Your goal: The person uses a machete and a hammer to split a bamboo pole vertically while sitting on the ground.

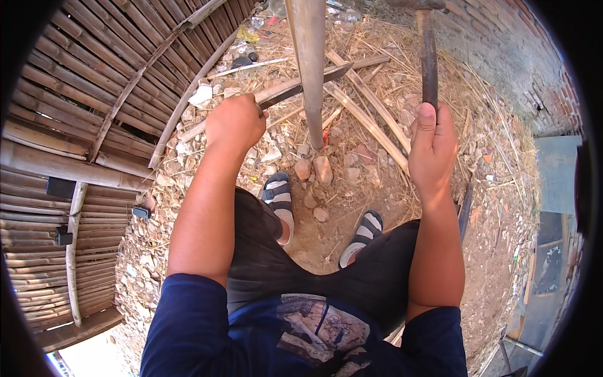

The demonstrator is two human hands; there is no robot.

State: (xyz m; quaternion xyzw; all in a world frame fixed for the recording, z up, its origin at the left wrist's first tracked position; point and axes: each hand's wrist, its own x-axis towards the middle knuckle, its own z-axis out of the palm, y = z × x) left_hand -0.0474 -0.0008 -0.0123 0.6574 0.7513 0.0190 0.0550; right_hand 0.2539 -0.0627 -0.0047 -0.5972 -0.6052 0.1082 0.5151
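A large knife with a dark, broad blade is in my left hand, fingers wrapped round its handle. Its blade lies across an upright bamboo pole, with the tip showing on the pole's far right side. The blade seems set into a split in the pole; how deep I cannot tell. My right hand grips the dark handle of a hammer, raised to the right of the pole. The hammer's head is partly cut off at the top edge. The pole's lower end stands on the ground before my feet.
Split bamboo strips lie on rubble and straw beyond the pole. Broken bricks sit near my sandalled feet. A bamboo slat wall rises on the left, a brick wall on the right. Grey-blue panels stand at the right edge.
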